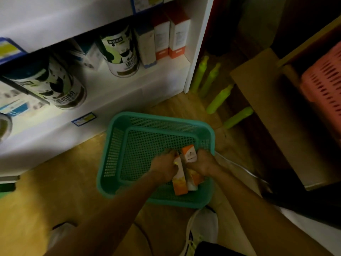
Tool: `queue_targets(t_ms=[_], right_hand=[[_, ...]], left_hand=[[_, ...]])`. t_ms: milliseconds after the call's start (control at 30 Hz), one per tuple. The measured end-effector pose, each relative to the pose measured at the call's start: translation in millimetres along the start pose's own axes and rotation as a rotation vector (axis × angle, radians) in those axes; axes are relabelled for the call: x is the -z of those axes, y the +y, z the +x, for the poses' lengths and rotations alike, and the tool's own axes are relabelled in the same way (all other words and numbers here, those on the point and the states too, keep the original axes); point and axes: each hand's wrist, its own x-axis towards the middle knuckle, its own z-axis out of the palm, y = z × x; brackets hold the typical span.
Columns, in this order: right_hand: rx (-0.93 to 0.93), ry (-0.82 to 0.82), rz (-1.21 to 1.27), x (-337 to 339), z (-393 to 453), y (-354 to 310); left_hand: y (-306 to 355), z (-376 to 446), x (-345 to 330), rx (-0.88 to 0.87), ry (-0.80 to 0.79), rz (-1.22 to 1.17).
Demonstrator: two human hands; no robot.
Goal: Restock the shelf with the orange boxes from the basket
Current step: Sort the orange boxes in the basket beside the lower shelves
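Both hands are in the green basket, left hand and right hand each grasping one orange box, long axes toward 12 o'clock, the shelf at 11 o'clock.

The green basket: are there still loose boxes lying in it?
No: the green basket shows bare mesh; the only orange boxes are gripped in both hands.

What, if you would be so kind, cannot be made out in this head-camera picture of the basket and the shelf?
- Head view: how many orange boxes are held; the left hand and right hand cover their middles.
- Print on those boxes: blurred, too small.
- Near rim of the green basket: hidden under the forearms.
- Price tag on the shelf: unreadable.
- Leftmost can: cut by the frame edge.
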Motion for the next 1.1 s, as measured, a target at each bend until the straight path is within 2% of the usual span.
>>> queue_targets(t_ms=[133,233,333,433,800,933,1100], right_hand=[[-0.013,-0.042,0.023,3,1,0],[0.014,-0.050,0.049,7,-3,2],[0.034,-0.048,0.094,17,-10,-4],[0.059,-0.012,0.106,26,-20,-17],[0.286,0.226,0.000,48,-89,-115],[0.404,0.337,-0.003,52,-141,-167],[0.532,0.442,-0.128,59,-203,-227]], left_hand=[[3,-3,2,0.096,0.040,-0.115],[0,-1,11,0.150,-0.016,-0.237],[-5,-3,25,0.112,-0.104,-0.259],[-9,-13,42,0.072,-0.118,-0.227],[-23,-90,162,-0.084,0.179,-0.131],[-23,-141,210,-0.131,0.326,-0.043],[-28,-213,266,-0.150,0.483,0.051]])
